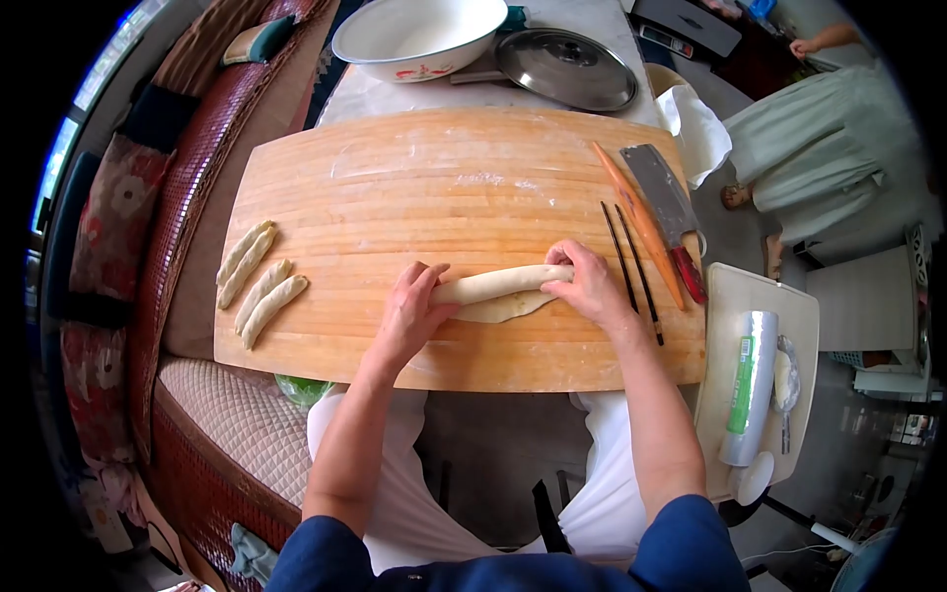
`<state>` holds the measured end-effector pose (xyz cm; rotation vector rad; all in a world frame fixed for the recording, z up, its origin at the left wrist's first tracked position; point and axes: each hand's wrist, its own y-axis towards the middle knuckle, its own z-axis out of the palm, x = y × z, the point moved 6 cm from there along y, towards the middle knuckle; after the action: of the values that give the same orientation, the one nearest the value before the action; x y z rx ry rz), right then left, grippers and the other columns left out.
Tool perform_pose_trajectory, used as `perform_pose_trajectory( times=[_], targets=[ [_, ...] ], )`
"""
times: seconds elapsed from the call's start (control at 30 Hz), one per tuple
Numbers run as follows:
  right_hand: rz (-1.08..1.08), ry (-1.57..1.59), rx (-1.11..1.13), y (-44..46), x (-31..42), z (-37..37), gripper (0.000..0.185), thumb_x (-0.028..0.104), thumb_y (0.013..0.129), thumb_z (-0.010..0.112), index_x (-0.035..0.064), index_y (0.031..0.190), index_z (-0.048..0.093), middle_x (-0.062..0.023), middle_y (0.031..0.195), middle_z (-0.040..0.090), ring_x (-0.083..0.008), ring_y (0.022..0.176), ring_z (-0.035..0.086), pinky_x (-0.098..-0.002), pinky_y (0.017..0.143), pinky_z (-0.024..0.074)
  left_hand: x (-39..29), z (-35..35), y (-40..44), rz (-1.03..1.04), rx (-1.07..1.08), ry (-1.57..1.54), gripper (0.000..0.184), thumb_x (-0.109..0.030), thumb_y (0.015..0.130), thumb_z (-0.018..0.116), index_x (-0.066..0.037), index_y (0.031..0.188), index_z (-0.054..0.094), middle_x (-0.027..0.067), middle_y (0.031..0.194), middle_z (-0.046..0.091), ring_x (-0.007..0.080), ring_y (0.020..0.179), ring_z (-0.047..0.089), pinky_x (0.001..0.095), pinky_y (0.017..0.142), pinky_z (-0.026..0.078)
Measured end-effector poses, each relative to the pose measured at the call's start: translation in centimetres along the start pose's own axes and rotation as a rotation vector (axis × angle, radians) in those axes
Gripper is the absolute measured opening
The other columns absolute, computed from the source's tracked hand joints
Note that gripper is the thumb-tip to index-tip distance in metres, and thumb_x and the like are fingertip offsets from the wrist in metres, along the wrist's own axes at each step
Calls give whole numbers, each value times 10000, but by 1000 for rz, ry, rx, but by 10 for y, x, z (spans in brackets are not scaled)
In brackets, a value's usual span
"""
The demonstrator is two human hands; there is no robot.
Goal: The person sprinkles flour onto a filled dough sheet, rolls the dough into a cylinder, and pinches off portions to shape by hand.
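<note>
A sheet of dough, partly rolled into a log with a flat flap showing below it, lies on the wooden board. My left hand has its fingers curled around the log's left end. At the right end, my right hand pinches the dough between thumb and fingers. Several shaped dough strips rest on the board's left side. To the right of my right hand lie two dark chopsticks, a wooden rolling pin and a cleaver with a red handle.
Behind the board are a white enamel basin and a metal lid. A tray at the right carries a roll of plastic wrap. A person in a pale skirt stands at the upper right. A sofa borders the left.
</note>
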<state>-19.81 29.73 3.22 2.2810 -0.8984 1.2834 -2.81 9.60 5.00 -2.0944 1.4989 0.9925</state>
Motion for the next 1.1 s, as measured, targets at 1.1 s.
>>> perform_pose_trajectory(
  times=[1.1],
  targets=[
    [-2,14,34,-1,-12,-21,242,-13,708,778,-8,921,664,-109,858,692,-206,799,666,-312,736,511,25,-22,7,-259,88,-147,214,-5,754,741,-23,966,729,56,825,652,146,707,630,289,688,525]
  ],
)
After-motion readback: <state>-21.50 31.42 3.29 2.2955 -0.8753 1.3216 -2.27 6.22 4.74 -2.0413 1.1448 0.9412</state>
